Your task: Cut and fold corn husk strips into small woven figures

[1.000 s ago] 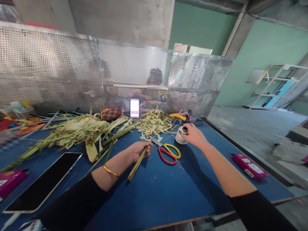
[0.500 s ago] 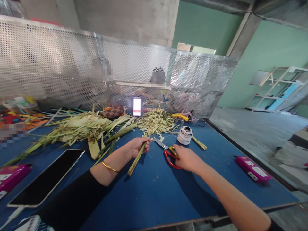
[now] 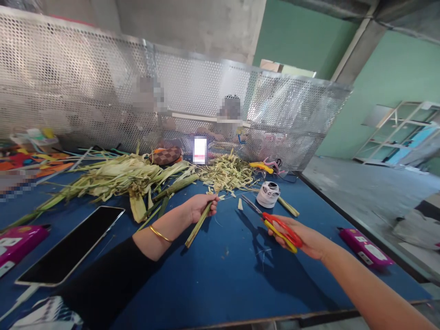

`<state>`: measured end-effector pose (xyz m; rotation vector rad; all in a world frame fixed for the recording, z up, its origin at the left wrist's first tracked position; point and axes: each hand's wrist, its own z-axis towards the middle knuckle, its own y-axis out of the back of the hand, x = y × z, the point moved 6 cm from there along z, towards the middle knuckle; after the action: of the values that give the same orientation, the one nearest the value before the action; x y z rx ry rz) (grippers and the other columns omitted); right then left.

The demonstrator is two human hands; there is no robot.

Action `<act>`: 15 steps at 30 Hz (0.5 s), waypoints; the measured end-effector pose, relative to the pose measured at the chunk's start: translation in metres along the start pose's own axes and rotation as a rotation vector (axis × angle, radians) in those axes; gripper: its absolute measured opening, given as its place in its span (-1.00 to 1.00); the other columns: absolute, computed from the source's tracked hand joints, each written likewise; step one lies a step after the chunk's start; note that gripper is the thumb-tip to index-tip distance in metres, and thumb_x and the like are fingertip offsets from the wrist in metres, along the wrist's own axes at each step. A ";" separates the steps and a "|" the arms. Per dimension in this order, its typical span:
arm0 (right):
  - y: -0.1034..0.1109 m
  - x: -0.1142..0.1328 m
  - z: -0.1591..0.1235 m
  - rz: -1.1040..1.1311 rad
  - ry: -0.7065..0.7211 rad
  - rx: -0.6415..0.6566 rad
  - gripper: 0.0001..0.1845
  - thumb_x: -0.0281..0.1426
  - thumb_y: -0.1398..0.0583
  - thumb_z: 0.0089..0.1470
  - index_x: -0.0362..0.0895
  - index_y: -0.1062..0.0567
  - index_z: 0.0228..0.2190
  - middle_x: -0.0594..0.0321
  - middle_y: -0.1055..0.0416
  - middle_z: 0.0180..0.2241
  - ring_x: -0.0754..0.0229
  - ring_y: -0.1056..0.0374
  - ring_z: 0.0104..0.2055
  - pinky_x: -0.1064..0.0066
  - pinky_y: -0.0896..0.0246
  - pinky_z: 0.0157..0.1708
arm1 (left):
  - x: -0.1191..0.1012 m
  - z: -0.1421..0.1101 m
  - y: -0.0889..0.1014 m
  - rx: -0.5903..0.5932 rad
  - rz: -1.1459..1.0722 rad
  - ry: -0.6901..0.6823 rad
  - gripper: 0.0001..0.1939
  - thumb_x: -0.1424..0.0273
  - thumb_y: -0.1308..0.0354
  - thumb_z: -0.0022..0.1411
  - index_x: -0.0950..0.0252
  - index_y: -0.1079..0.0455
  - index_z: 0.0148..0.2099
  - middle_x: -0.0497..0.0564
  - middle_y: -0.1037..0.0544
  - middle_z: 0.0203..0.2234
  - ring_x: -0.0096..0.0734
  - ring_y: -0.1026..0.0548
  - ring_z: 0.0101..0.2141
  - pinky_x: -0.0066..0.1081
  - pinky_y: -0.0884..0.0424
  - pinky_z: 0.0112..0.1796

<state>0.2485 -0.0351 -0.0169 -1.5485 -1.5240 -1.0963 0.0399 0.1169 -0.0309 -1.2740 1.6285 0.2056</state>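
My left hand (image 3: 203, 207) is closed around a short bundle of green-yellow stalks (image 3: 197, 228), whose cut ends slant down toward me. In my right hand (image 3: 302, 233) is a pair of scissors (image 3: 282, 231) with red and yellow handles, raised off the table, blades pointing up and left. The blades look closed or nearly so. A spool of white thread (image 3: 268, 195) stands just beyond the scissors, with another stalk piece (image 3: 288, 206) lying beside it. Thin thread runs near my left hand, but I cannot tell where it ends.
A heap of husks and leaves (image 3: 120, 178) lies at the left, and a pile of trimmings (image 3: 228, 172) behind my left hand. A phone (image 3: 74, 245) on a cable rests at left. Magenta packs (image 3: 366, 247) lie at both sides. A perforated metal screen (image 3: 202, 87) stands behind.
My right hand has left the thread spool, picked up the scissors from the table and drawn them up and to the right. The left hand keeps hold of the stalks.
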 end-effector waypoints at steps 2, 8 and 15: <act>-0.002 0.002 0.003 0.072 0.010 0.023 -0.62 -0.15 -0.21 0.00 -0.10 -0.43 -0.18 0.28 -0.39 -0.44 0.36 -0.25 -0.59 0.51 -0.16 -0.62 | 0.000 0.000 0.001 -0.004 0.006 -0.002 -0.73 0.51 0.06 0.31 0.35 -0.24 -0.47 -0.15 -0.24 -0.73 -0.66 -0.21 -0.73 -0.62 -0.24 -0.63; -0.009 0.003 0.020 0.159 0.009 -0.008 -0.69 -0.21 -0.24 -0.05 -0.13 -0.44 -0.27 0.30 -0.39 -0.53 0.38 -0.22 -0.66 0.55 -0.08 -0.67 | 0.000 -0.001 0.000 0.006 0.039 -0.004 -0.75 0.50 0.03 0.30 0.34 -0.25 -0.46 -0.16 -0.23 -0.72 -0.66 -0.19 -0.73 -0.63 -0.22 -0.64; -0.007 0.019 0.029 -0.346 0.231 -0.149 -0.67 -0.22 -0.23 -0.08 -0.17 -0.49 -0.29 0.27 -0.43 -0.50 0.28 -0.29 -0.56 0.45 -0.16 -0.54 | -0.005 -0.009 -0.002 0.011 0.101 -0.030 -0.77 0.49 -0.01 0.26 0.35 -0.25 -0.48 -0.16 -0.23 -0.72 -0.67 -0.17 -0.71 -0.62 -0.22 -0.62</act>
<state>0.2436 -0.0002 -0.0121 -1.2248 -1.6133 -1.5577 0.0358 0.1139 -0.0220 -1.1755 1.6675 0.2765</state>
